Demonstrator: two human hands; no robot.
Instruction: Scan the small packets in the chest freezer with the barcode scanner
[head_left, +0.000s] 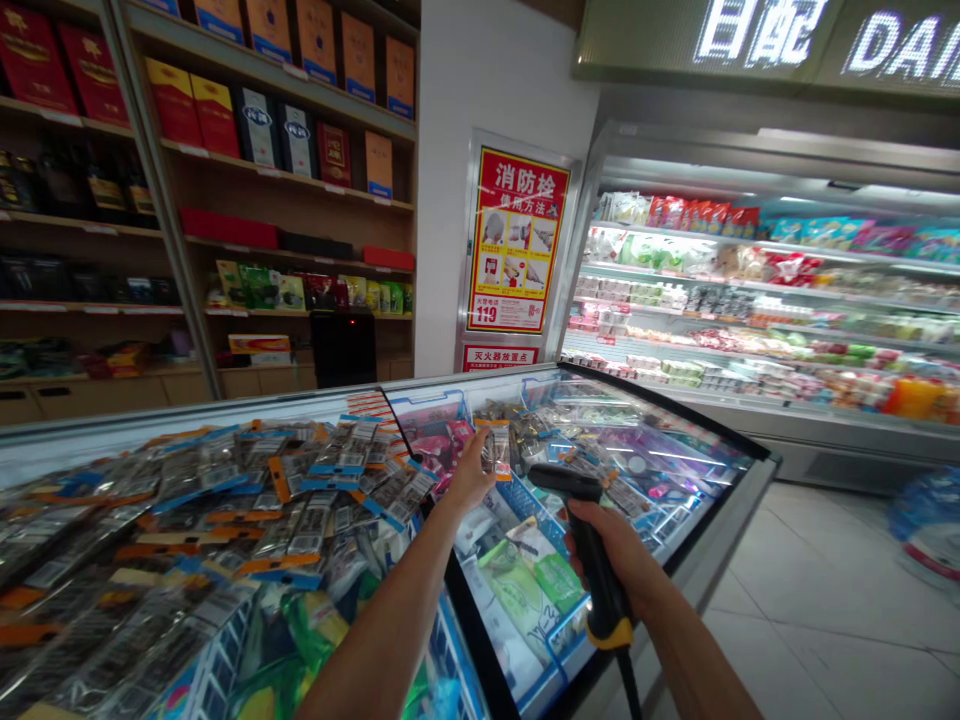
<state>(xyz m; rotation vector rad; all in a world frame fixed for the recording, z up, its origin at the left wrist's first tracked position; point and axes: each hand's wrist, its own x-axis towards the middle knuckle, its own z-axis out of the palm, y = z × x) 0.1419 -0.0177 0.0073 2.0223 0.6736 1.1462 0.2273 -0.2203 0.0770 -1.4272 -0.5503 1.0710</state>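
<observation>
Wrapped round the scanner [594, 565], the right hand [621, 548] would do best to aim squarely at the packet [502, 452], pinched at one side by the left hand [471, 474] above the freezer [484, 640], its face flat and uncovered.

Black-and-yellow scanner [600, 575], orange-edged packet [502, 452], blue basket [534, 512]

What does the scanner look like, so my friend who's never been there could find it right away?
Start with the big freezer across the lower part of the picture. Over its right side, the right hand grips the black scanner by its handle. Unlike the small packet in the left hand, it has a yellow band and a cord at the bottom.
</observation>
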